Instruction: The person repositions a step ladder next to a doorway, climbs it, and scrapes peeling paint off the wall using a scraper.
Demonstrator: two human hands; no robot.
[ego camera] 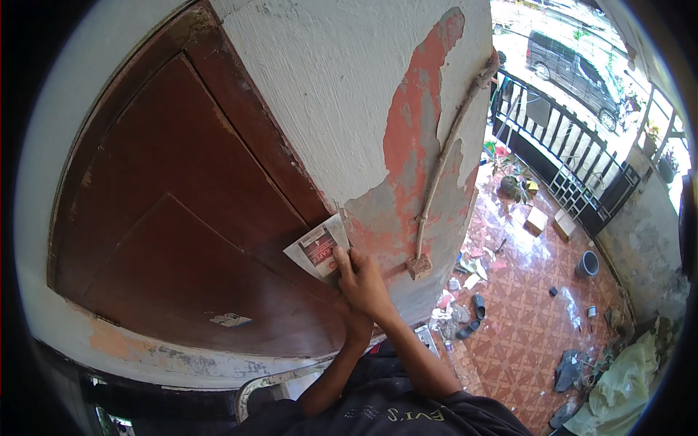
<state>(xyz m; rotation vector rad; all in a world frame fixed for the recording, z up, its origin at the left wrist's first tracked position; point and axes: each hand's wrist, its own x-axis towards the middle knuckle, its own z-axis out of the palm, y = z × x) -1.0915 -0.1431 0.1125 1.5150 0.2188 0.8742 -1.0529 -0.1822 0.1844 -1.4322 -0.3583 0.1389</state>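
My right hand (365, 283) is closed around a wide scraper with a flat metal blade (295, 252); its thumb lies along the blade, which bears a printed label. Below and partly behind it is my left hand (358, 324), whose fingers and grip are hidden. The blade lies over the edge of a brown wooden door (180, 234) and its frame (272, 141), with one corner close to the wall. White paint on the wall (322, 92) stops at a ragged edge; past it, red paint (411, 120) and grey plaster show.
A pipe (450, 147) runs down the wall to a small box (419, 267). On the tiled floor (512, 338) lie paint flakes, dark sandals (478, 306), a bucket (587, 265) and two blocks (536, 220). A potted plant (509, 186) stands near a black metal gate (561, 136). A curved metal rail (283, 376) is beside my left arm.
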